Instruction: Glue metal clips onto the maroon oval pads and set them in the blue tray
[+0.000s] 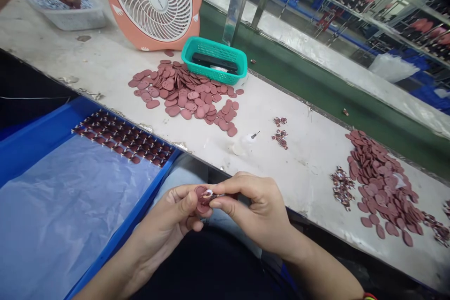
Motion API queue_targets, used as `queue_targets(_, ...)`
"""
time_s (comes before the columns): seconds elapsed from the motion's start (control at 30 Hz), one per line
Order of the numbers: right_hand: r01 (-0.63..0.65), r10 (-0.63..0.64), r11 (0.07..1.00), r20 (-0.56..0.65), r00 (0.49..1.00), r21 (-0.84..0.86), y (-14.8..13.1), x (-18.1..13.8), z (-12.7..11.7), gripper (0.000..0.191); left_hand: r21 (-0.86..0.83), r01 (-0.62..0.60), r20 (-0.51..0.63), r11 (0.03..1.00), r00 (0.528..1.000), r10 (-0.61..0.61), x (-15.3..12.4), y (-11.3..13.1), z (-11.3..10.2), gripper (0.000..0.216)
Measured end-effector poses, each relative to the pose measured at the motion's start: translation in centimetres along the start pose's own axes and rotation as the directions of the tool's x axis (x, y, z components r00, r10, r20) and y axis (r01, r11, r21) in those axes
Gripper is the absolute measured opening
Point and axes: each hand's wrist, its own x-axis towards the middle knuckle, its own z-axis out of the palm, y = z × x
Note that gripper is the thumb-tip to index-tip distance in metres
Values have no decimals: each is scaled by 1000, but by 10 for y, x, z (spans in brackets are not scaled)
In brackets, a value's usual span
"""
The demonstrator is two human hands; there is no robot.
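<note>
My left hand (172,222) and right hand (253,211) pinch a pink oval patch (203,199) above my knees, with a white bit (208,192) showing. More patches (183,91) lie piled on the bench (298,168).

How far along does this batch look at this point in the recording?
Looks done: rows of mauve pieces lined up in the blue tray. In hand: the left hand and right hand pinch one mauve oval piece. Left: two loose piles of oval pieces on the bench, plus small patterned bits. The loose piles look larger than the tray's rows, so it seems early to midway.
</note>
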Motion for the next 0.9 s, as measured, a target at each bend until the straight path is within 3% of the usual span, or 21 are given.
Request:
queue_targets(0.27, 29, -29, 999, 21, 999, -21, 2, 0, 1, 10, -5, 0, -25, 1000, 1000, 0, 0, -1, -1, 39)
queue_targets(0.6, 176, -174, 983, 42, 984, -50, 4, 3, 0, 9, -84, 34, -87, 996, 995, -41, -2, -1, 3, 37)
queue_targets(0.9, 173, -171, 984, 48, 984, -40, 7, 2, 2, 12, -124, 36, -103, 992, 993, -49, -3, 0, 7, 36)
